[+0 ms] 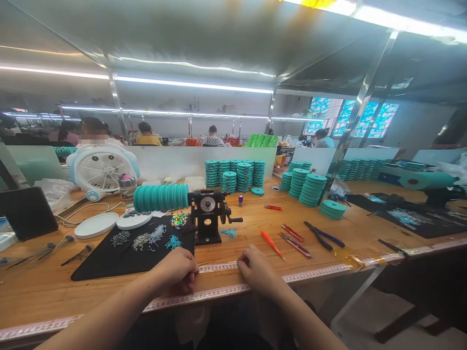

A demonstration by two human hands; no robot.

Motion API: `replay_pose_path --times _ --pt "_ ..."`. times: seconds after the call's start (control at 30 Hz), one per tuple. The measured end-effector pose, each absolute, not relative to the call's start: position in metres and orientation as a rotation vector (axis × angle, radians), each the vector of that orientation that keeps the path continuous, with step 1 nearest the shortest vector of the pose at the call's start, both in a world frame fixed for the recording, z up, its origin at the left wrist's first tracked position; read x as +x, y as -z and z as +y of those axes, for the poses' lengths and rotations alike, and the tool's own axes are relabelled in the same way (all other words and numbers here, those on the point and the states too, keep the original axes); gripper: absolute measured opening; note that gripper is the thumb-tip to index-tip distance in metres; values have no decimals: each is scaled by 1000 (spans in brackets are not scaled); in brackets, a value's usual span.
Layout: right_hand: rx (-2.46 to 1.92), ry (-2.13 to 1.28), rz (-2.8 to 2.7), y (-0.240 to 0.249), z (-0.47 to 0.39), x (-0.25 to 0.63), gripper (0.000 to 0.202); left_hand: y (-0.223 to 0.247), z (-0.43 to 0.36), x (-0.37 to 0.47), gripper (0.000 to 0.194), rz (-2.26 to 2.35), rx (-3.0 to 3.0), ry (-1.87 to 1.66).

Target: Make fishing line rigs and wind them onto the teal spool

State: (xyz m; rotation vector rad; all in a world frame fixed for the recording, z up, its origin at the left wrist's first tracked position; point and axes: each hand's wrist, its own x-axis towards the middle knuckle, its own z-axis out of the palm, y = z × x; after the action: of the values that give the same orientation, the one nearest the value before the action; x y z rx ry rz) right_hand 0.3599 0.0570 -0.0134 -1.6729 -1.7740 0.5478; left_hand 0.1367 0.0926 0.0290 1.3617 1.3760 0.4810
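Observation:
My left hand [179,268] is curled with its fingertips pinched together at the left end of a short measuring strip [219,267] on the table. At the strip's other end my right hand [255,270] is closed too, thumb against the bent fingers. Anything between the fingers is too thin or too hidden to make out. A black hand-cranked winder [207,218] stands just beyond the hands, with a row of teal foam spools [160,196] on its shaft. Beside its base lies a small bunch of blue pieces [229,234].
A black mat [105,257] at left carries piles of small metal and plastic parts and coloured beads [179,219]. An orange screwdriver [272,244], a utility knife [295,244] and pliers [323,235] lie right. Stacked teal spools [243,177] and a fan [104,170] stand behind.

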Motion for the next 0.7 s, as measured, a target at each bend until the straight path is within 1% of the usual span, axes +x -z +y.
replay_pose_path --times 0.13,0.27,0.37,0.43,0.53,0.7 --pt "-1565 -608 -1703 14 57 362 10 -26 94 133 14 1315 1277 -568" --pt "-1294 -744 -1631 5 55 360 10 -26 93 128 12 1200 1140 -701" --pt "-883 -1120 -1324 -4 54 349 14 -28 90 127 18 1106 1033 -741" --pt "-702 -1363 -1069 -6 56 337 19 -30 88 128 22 1057 965 -760" --pt "-749 -1489 -1002 -3 63 316 21 -33 85 129 26 1007 894 -802" --pt "-932 -1481 -1140 4 71 295 5 -34 84 127 25 959 855 -828"
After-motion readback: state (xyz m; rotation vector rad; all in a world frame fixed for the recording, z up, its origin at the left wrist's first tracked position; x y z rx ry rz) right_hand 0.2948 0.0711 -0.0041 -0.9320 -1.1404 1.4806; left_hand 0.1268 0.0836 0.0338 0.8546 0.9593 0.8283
